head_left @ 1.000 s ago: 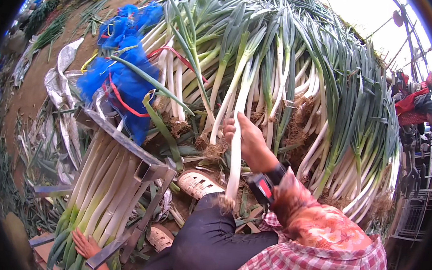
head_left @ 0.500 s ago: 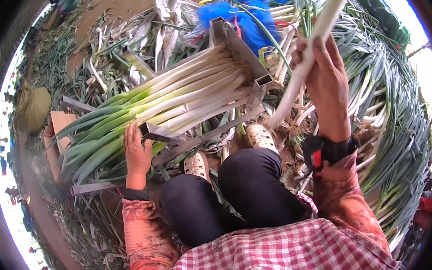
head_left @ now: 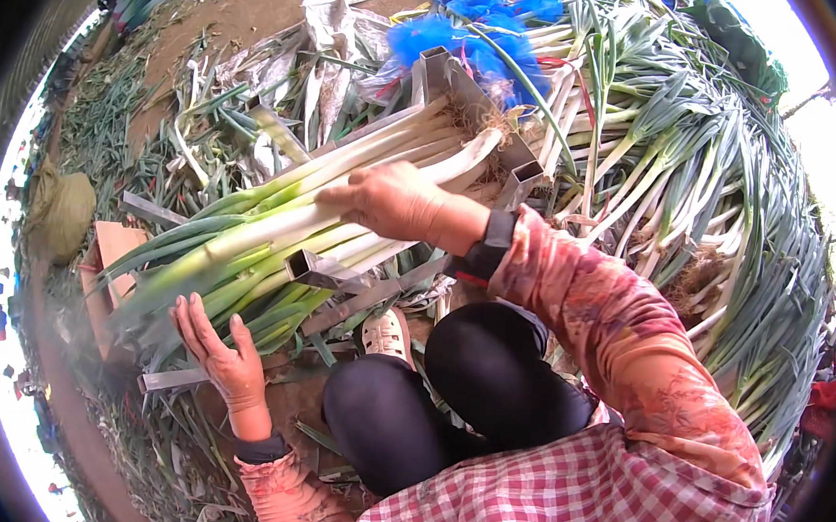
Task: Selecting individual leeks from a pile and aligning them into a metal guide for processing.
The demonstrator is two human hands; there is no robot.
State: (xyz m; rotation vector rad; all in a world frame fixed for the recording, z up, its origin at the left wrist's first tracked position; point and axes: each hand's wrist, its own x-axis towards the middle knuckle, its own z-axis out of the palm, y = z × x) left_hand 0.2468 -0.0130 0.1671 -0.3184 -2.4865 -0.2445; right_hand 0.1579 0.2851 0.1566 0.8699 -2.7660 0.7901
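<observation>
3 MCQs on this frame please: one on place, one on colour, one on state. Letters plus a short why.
1. Where does the right hand rest?
A. On the leeks in the metal frame
B. On the white shoe
C. On the brown sack

2. What colour is the netting behind the frame?
A. Yellow
B. Blue
C. White

3. How is the left hand?
A. Closed round a leek
B. Open, fingers spread at the green leaf ends
C. Flat on the knee

Answers:
1 A: the palm lies across the top leek of the stack in the metal frame.
2 B: the bunched mesh at the top is bright blue.
3 B: the fingers are spread, gripping nothing, by the leaf tips.
</observation>
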